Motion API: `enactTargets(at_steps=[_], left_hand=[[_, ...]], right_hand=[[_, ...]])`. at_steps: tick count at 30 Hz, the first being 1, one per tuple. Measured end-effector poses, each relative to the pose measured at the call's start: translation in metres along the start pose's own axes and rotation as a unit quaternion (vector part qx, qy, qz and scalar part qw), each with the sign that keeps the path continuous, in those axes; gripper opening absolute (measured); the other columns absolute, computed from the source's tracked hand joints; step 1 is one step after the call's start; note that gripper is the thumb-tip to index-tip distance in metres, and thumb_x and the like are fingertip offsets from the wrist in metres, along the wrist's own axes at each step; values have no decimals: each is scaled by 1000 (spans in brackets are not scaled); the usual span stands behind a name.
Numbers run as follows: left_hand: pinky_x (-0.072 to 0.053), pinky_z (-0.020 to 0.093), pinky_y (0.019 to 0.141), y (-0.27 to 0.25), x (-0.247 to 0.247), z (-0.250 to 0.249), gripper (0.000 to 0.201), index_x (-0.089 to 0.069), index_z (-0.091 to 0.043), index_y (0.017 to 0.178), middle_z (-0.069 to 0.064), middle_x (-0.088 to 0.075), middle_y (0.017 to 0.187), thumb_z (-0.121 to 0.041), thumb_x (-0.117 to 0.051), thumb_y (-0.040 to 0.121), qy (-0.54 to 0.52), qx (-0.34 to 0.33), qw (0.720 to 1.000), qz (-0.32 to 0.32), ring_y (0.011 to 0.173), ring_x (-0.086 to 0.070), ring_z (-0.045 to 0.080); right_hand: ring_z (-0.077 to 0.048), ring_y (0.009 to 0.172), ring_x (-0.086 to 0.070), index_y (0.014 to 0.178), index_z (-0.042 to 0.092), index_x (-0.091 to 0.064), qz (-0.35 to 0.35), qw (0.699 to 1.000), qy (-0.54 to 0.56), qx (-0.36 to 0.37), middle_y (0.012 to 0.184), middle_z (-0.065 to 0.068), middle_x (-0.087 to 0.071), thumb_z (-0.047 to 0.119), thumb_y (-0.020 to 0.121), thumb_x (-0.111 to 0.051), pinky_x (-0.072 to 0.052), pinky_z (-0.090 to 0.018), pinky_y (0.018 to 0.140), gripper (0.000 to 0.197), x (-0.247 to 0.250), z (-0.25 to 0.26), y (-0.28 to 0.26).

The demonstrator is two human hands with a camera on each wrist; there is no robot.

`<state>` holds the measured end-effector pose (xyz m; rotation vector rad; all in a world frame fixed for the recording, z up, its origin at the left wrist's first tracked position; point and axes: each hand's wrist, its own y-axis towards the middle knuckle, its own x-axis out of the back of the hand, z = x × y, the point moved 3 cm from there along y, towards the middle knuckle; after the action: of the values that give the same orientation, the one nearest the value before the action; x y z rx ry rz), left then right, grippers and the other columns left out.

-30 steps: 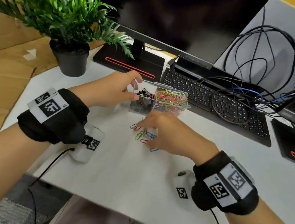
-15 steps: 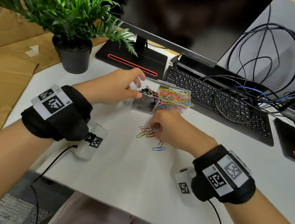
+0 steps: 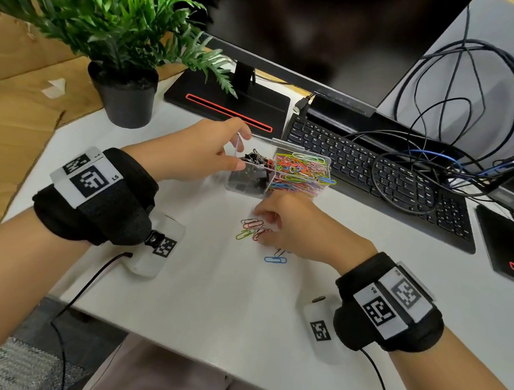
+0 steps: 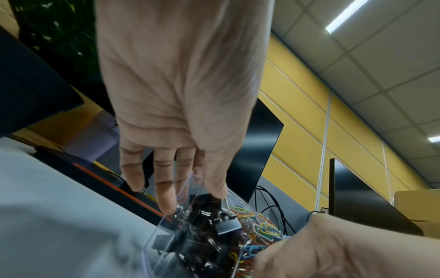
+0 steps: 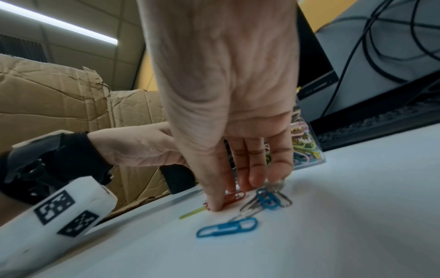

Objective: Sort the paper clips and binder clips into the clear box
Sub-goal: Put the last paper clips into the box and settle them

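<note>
Left hand [image 3: 202, 150] pinching clear box [image 3: 279, 178] wall; right hand [image 3: 291, 223] palm-down, fingertips pressing loose paper clips [image 3: 252, 229] onto worktop [image 3: 202, 289].

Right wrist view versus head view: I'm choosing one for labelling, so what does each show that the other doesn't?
Only the right wrist view shows the right hand fingertips pressing a red clip, and grey clips under a blue one.
Only the head view shows the plant, the keyboard and the binder clips.
Both show the clear box, the left hand and the lone blue clip.

The left wristband tag [image 3: 89, 176] reads "LS"; the right wristband tag [image 3: 391, 301] reads "RS".
</note>
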<state>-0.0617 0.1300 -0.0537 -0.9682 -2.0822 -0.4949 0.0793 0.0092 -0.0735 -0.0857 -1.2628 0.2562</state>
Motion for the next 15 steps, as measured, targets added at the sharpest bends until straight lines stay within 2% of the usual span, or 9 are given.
enactTargets(at_steps=[2,5,10,12,15], left_hand=[[-46,24,74,0,0,0,40,-44,-22,128,-5,-56,117,-28,-61,93,2,-1,1000,0,89,-60,18],[-45,21,73,0,0,0,39,-44,-22,128,-5,-56,117,-28,-61,93,0,1,1000,0,89,-60,18],[-44,19,70,-1,1,-1,40,-44,-22,129,-5,-56,117,-27,-61,93,-1,0,1000,-1,88,-60,17],[-44,19,71,-1,1,-2,40,-44,-21,129,-4,-56,118,-27,-61,93,-1,0,1000,-3,88,-60,18],[-44,19,72,-2,0,-2,41,-44,-21,130,-4,-55,119,-27,-61,93,-1,2,1000,-3,90,-60,19]], right_hand=[[-17,72,-52,82,28,-58,-2,1000,16,-8,79,3,-57,17,77,-72,-45,-31,64,19,-1,-2,5],[-12,71,-54,87,16,-69,2,999,41,-22,81,3,-61,9,79,-70,-41,-23,64,11,-1,-2,9],[-19,75,-55,81,12,-64,21,999,12,-35,82,-1,-59,6,82,-64,-47,-32,69,6,-2,2,10],[-23,78,-53,80,8,-62,28,999,-23,-30,84,-6,-60,6,83,-60,-44,-34,68,5,-2,5,8],[-27,76,-48,79,4,-55,29,996,-88,-13,83,-9,-56,4,86,-52,-34,-32,61,8,-1,10,4]])
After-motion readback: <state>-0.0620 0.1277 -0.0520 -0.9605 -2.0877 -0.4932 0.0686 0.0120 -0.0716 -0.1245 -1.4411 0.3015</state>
